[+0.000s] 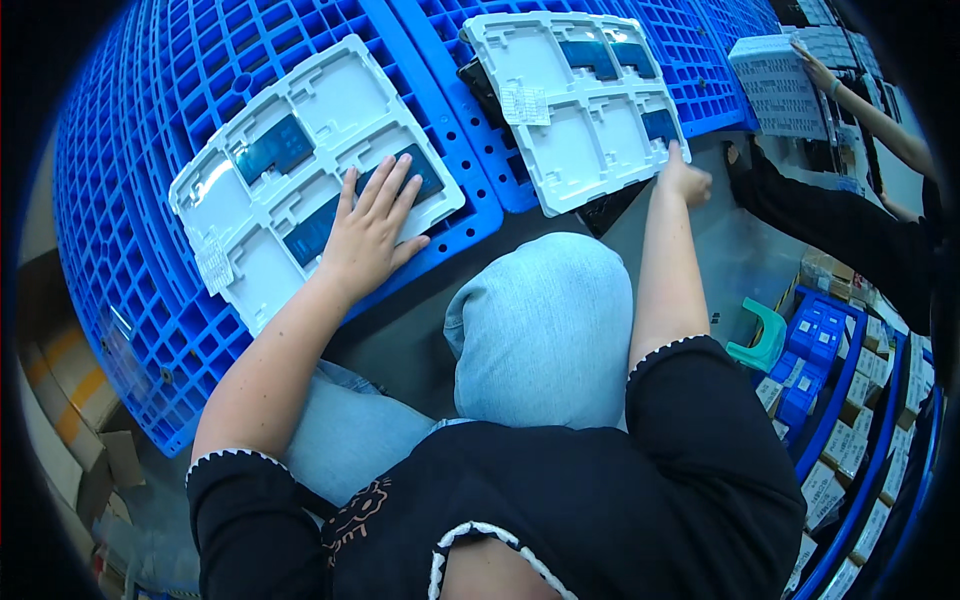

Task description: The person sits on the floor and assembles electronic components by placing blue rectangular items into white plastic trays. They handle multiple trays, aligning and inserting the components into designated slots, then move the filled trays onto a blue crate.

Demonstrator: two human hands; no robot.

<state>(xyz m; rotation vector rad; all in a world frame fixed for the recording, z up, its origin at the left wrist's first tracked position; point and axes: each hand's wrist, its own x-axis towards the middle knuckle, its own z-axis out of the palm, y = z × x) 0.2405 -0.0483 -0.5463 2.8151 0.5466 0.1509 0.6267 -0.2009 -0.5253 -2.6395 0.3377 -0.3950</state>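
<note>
My left hand (pixel 370 225) lies flat with its fingers spread on the left white plastic tray (pixel 345 92). Its fingertips reach the edge of a dark blue flat panel (pixel 427 178) in that tray. Two more such panels, one upper left (pixel 275 150) and one beside my wrist (pixel 312 232), sit in other compartments. At the lower right corner of a second white tray (pixel 562 145), my right hand (pixel 685 183) is closed on the rim, its thumb near a small dark panel (pixel 659 125). Two dark panels (pixel 590 60) lie in that tray's upper compartments.
Both trays rest on blue plastic pallets (pixel 190 75). Dark items show beneath the right tray. At the right, another person's arm (pixel 880 125) reaches to a stack of white trays (pixel 775 85). A green stool (pixel 763 335) stands near shelves of boxes (pixel 845 440); cartons (pixel 75 385) are at left.
</note>
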